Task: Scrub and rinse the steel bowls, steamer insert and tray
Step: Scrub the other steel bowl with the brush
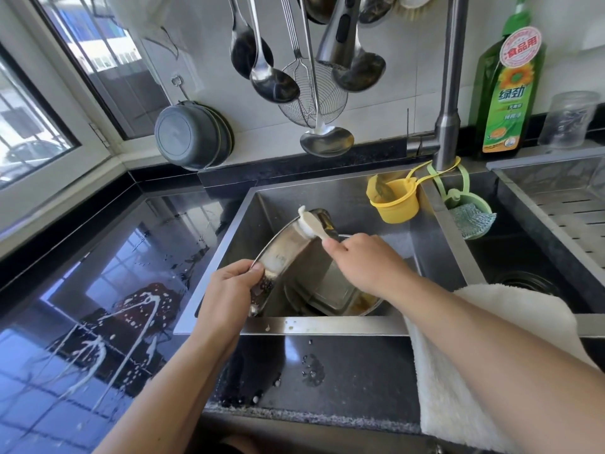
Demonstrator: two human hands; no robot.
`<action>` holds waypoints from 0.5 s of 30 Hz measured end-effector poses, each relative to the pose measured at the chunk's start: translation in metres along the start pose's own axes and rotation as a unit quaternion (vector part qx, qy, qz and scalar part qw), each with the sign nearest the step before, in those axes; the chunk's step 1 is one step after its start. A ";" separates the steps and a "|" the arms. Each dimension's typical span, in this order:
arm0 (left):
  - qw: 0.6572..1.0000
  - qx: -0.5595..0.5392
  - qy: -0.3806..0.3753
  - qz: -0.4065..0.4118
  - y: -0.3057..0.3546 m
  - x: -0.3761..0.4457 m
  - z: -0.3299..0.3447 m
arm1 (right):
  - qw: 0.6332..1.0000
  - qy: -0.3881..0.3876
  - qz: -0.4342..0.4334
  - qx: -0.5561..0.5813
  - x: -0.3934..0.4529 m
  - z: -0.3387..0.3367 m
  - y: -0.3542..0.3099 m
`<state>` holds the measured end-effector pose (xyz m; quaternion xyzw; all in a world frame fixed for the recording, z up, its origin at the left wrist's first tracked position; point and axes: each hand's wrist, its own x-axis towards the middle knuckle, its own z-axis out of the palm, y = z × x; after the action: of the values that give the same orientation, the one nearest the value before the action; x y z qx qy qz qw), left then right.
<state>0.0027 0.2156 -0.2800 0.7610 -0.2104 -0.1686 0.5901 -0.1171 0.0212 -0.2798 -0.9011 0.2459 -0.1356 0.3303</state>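
Note:
A steel tray [291, 253] stands tilted on edge in the left sink basin [360, 198]. My left hand [229, 290] grips its near rim, thumb on the soapy inside. My right hand [363, 260] holds the handle of a white dish brush [311, 224], whose head presses on the tray's upper rim. Under the tray lie more steel pieces, among them a bowl [334, 296], partly hidden by my right arm.
The faucet spray head [340, 34] hangs above the basin among ladles and a wire skimmer [314, 93]. A yellow cup [394, 199] and a scourer holder [471, 217] hang on the sink divider. Green detergent bottle [507, 93] stands back right. A white towel [474, 355] drapes over the front edge. Foam streaks mark the black counter [98, 306].

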 end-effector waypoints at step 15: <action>0.998 -0.056 0.002 -0.026 0.000 -0.007 0.000 | 0.992 -0.048 -0.095 -0.069 -0.006 0.019 -0.010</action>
<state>-0.0032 0.2194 -0.2796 0.7324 -0.1794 -0.1936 0.6276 -0.1109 0.0411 -0.2883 -0.9464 0.1518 -0.1052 0.2648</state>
